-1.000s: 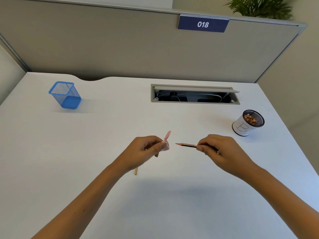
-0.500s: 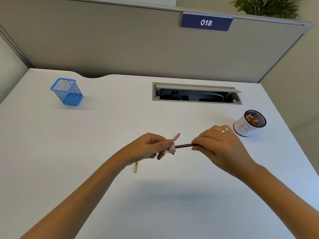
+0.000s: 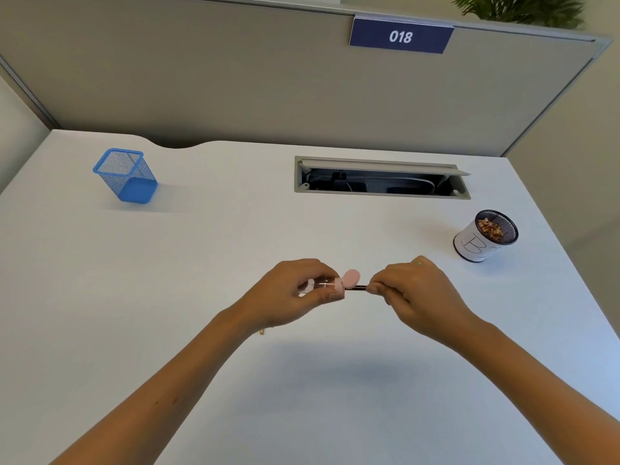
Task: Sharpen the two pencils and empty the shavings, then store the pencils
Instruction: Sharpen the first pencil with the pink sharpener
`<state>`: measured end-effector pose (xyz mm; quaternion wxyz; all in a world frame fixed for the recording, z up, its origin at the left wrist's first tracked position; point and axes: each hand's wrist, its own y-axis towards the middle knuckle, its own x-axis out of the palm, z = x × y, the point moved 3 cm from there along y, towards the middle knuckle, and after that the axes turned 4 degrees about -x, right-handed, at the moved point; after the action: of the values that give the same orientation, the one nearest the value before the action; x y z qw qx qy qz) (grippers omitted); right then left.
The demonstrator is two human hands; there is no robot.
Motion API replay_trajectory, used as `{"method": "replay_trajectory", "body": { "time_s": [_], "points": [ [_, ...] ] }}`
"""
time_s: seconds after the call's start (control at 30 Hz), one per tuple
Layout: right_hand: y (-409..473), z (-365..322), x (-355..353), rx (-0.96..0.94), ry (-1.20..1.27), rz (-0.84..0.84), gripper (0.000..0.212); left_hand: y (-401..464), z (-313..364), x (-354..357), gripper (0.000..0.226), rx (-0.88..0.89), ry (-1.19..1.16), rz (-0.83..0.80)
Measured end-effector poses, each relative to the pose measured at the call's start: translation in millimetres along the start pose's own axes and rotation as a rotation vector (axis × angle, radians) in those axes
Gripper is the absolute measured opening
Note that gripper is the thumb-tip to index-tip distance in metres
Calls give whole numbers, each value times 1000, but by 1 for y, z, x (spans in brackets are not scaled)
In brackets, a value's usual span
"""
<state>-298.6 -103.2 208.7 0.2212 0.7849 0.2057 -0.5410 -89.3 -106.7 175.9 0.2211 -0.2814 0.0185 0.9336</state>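
Observation:
My left hand (image 3: pixel 295 293) grips a small pink sharpener (image 3: pixel 339 285) with a clear body and its pink lid flipped up. My right hand (image 3: pixel 416 290) pinches a dark pencil (image 3: pixel 356 287) whose tip is inside the sharpener; only a short piece of it shows between the hands. A second pencil (image 3: pixel 261 331) lies on the desk under my left wrist, with just its gold end visible. A blue mesh pencil holder (image 3: pixel 127 176) stands at the far left. A black mesh cup with a white paper wrap (image 3: pixel 483 238) at the right holds pencil shavings.
The white desk (image 3: pixel 201 263) is bounded by grey partition walls at the back and sides. An open cable tray (image 3: pixel 382 179) is set into the desk behind my hands. A blue sign reading 018 (image 3: pixel 401 36) hangs on the partition.
My right hand brought the pencil leftward and pushed its tip into the sharpener held by my left hand. The gap between the hands has closed.

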Motion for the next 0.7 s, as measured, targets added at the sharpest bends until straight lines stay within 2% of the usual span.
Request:
{"method": "replay_trajectory", "body": {
  "time_s": [0.1, 0.33, 0.43, 0.57, 0.7],
  "points": [
    [0, 9, 6, 127, 96, -116, 32, 1, -5, -2, 21, 56, 74, 28],
    [-3, 24, 11, 275, 242, -174, 27, -9, -40, -18, 18, -110, -153, 192],
    [-3, 27, 22, 319, 349, -131, 21, -15, -63, -19, 28, -155, -233, 248],
    [1, 34, 56, 452, 421, 24, 10, -26, -97, -12, 30, -301, -333, 396],
    [6, 28, 100, 638, 453, 151, 9, -34, -129, 4, 35, -410, -282, 546]
  ]
}}
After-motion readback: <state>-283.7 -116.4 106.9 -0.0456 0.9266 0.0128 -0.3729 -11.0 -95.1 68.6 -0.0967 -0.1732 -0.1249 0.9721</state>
